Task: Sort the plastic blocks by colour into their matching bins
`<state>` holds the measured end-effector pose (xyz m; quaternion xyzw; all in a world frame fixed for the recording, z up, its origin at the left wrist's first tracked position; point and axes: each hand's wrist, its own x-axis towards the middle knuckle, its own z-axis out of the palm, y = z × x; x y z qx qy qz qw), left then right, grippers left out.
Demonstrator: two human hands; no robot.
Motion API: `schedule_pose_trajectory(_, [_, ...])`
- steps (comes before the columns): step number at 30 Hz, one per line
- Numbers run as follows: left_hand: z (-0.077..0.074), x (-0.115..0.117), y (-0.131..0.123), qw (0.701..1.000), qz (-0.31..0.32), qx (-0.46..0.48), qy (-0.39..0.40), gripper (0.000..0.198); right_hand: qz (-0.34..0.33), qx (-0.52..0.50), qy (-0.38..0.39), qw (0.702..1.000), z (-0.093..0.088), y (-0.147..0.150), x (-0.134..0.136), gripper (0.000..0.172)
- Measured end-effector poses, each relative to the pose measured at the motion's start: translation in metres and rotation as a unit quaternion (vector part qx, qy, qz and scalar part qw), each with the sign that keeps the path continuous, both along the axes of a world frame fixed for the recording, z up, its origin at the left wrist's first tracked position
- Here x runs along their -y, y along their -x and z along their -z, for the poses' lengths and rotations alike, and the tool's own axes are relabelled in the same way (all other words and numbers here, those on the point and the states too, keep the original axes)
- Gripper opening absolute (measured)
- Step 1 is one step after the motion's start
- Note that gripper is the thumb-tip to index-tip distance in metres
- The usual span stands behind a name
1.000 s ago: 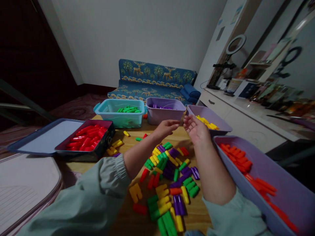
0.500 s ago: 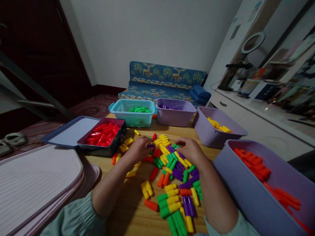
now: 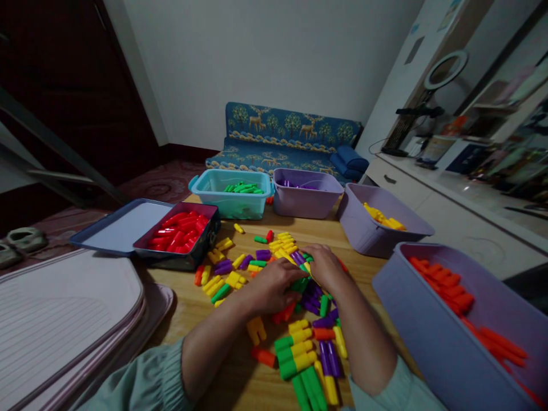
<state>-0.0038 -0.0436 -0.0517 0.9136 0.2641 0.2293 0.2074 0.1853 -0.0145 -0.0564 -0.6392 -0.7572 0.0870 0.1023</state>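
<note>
A heap of plastic pegs (image 3: 299,342) in green, yellow, purple, orange and red lies on the wooden table (image 3: 233,379); many are joined in pairs. My left hand (image 3: 272,285) rests palm down on the middle of the heap, its fingers curled against green pegs (image 3: 301,282). My right hand (image 3: 325,267) lies just beside it, with its fingertips meeting the left hand's over the same spot. The fingers hide whether either hand grips a peg. Both forearms come in from the bottom edge in pale green sleeves.
Bins ring the heap: a dark tin (image 3: 201,251) of red pegs with its lid (image 3: 120,225) open, a teal bin (image 3: 231,206) of green, a purple bin (image 3: 306,205) of purple, one (image 3: 363,234) of yellow, a large one (image 3: 419,331) of orange. A padded mat (image 3: 64,319) lies left.
My hands came down from in front of the yellow bin onto the heap. In the last half second the left hand slid right toward the right hand. The camera tilted down.
</note>
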Motion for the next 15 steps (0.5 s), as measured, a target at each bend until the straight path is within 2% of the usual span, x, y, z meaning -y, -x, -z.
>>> schedule_pose_trajectory(4, [0.006, 0.001, -0.003, 0.999, -0.024, -0.018, -0.023, 0.043, 0.03, 0.024, -0.028, 0.999, -0.001, -0.001, 0.004, 0.039])
schedule_pose_trajectory(9, [0.003, 0.003, -0.002, 0.997, -0.049, -0.038, -0.04, 0.036, 0.059, 0.03, -0.022, 0.998, -0.008, -0.001, 0.007, 0.033])
schedule_pose_trajectory(15, [0.001, 0.012, -0.009, 0.99, -0.119, -0.056, -0.05, 0.036, 0.086, 0.015, -0.003, 0.996, -0.012, 0.0, 0.007, 0.025])
